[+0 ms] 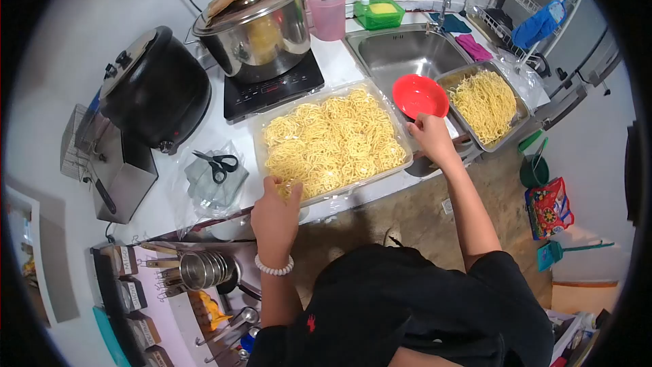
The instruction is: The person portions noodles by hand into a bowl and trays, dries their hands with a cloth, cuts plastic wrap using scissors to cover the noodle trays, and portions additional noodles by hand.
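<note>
Portions of yellow noodles [333, 139] fill a clear, plastic-lined tray [409, 161] on the white counter. My left hand [277, 214] is at the tray's front left corner, thumb and fingers apart over the noodles there, a beaded bracelet on its wrist. Close to the near rim of a red bowl [420, 97], my right hand [431, 137] has its fingers curled together; whether it pinches anything is too small to tell. The bowl looks empty and sits between the tray and a metal pan [468, 122] heaped with more noodles [485, 105].
A steel pot [255, 44] stands on a black induction cooker [272, 92]. Left of it is a dark cooker [163, 88]. Scissors [219, 165] lie on plastic bags at the left. Behind are the sink [401, 54], a pink pitcher [327, 17] and a green container [380, 15].
</note>
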Motion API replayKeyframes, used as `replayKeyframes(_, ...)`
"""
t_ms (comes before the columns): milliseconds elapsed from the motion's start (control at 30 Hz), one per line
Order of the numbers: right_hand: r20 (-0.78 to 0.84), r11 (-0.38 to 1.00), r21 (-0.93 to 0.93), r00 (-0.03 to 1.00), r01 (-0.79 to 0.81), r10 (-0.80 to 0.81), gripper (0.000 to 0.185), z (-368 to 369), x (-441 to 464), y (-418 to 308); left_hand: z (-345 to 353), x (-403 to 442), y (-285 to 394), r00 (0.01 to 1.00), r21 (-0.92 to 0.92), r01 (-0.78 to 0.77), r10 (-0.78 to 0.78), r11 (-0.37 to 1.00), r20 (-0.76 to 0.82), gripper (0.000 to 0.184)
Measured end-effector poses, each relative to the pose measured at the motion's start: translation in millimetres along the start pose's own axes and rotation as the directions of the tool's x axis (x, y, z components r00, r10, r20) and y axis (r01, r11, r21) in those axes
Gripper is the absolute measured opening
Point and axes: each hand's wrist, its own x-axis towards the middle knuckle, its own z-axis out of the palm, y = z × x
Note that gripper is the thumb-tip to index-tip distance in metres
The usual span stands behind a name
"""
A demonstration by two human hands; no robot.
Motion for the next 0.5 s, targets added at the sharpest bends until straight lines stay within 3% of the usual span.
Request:
replayKeyframes(67, 0.018, 0.999, 0.047, 1.0, -0.002, 0.001, 0.028, -5, -10, -3, 3, -7, 7, 1.0, 0.035, 0.013, -0.013, 0.999, 0.008, 0.04)
replayKeyframes(167, 0.062, 0.996, 0.08, 0.997, 0.036, -0.041, 0.024, -9, -23, -12, 6, -14, 10, 1.0, -0.11, 0.016, -0.015, 0.994, 0.011, 0.037)
replayKeyframes(267, 0.045, 0.984, 0.075, 0.985, 0.163, -0.167, 0.019, 2, -32, -13, 8, -11, 11, 0.985, -0.217, -0.103, 0.069, 0.971, -0.157, 0.036)
replayKeyframes(400, 0.001, 0.955, 0.009, 0.955, 0.298, -0.298, 0.014, 17, -36, -19, 3, -6, 14, 0.953, -0.288, -0.126, 0.035, 0.949, -0.302, 0.029)
replayKeyframes(500, -0.016, 0.939, -0.065, 0.941, 0.336, -0.338, 0.013, 20, -39, -20, -2, -2, 11, 0.913, -0.236, -0.167, 0.059, 0.957, -0.405, 0.025)
